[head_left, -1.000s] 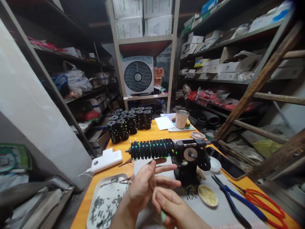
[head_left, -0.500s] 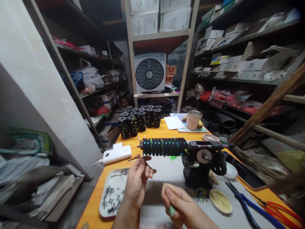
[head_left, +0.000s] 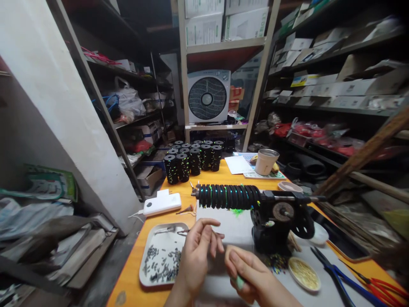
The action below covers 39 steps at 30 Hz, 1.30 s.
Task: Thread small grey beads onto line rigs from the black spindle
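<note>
My left hand point(head_left: 202, 245) is in front of the black ribbed roll point(head_left: 228, 197), to the right of the tray. Its index finger is stretched out and its other fingers are loosely bent apart, with nothing plainly held. To its right, my right hand point(head_left: 247, 270) is closed, thumb pressed on the bent index finger. A thin line ran into that pinch a moment ago; it barely shows now. Something pale green point(head_left: 239, 282) shows among the lower fingers. The roll, dotted with green and blue, is mounted on a black hand-cranked device point(head_left: 271, 230).
A white tray point(head_left: 150, 279) of small dark pieces lies at left, beside a white power bank point(head_left: 162, 204). Black spools point(head_left: 194, 161) stand behind. At right are a dish of golden bits point(head_left: 305, 275), blue-handled pliers point(head_left: 332, 273), red-handled cutters point(head_left: 380, 285) and a phone point(head_left: 338, 238).
My left hand has come down and away from the roll's left end, its index finger straightening. My right hand stays closed. The whole view has shifted slightly.
</note>
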{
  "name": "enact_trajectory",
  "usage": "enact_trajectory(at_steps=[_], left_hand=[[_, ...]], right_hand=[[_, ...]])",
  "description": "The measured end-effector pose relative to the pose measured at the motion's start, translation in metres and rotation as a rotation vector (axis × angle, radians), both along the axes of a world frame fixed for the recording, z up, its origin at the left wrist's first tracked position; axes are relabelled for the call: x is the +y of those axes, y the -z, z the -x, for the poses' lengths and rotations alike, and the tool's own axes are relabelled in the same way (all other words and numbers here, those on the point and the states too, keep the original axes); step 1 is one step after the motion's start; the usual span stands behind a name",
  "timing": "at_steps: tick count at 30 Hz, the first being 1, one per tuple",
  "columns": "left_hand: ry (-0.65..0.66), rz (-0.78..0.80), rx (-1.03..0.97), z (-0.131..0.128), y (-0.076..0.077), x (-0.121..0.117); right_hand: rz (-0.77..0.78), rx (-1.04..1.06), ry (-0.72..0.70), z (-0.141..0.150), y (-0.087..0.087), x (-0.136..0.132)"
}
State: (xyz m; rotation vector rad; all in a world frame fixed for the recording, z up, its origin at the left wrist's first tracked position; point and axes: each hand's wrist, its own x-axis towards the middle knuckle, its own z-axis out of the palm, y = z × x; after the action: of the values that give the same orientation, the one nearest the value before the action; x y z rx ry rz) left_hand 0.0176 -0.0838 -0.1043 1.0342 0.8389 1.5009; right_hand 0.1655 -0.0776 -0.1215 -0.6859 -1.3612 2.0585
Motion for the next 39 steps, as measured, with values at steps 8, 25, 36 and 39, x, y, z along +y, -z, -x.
enact_trajectory(at_steps=[8, 25, 36, 39], left_hand=[[0.001, 0.029, 0.005, -0.011, -0.012, -0.010], [-0.385, -0.036, 0.004, -0.006, -0.005, -0.009], [-0.228, 0.043, -0.172, -0.038, -0.006, -0.010], [-0.224, 0.128, -0.283, -0.049, -0.010, -0.013]], right_hand=[[-0.092, -0.032, 0.000, -0.006, -0.013, -0.002], [-0.153, -0.108, -0.009, -0.007, -0.019, -0.001], [-0.243, -0.218, 0.005, -0.020, -0.019, -0.006], [-0.305, -0.289, 0.033, -0.025, -0.017, -0.010]])
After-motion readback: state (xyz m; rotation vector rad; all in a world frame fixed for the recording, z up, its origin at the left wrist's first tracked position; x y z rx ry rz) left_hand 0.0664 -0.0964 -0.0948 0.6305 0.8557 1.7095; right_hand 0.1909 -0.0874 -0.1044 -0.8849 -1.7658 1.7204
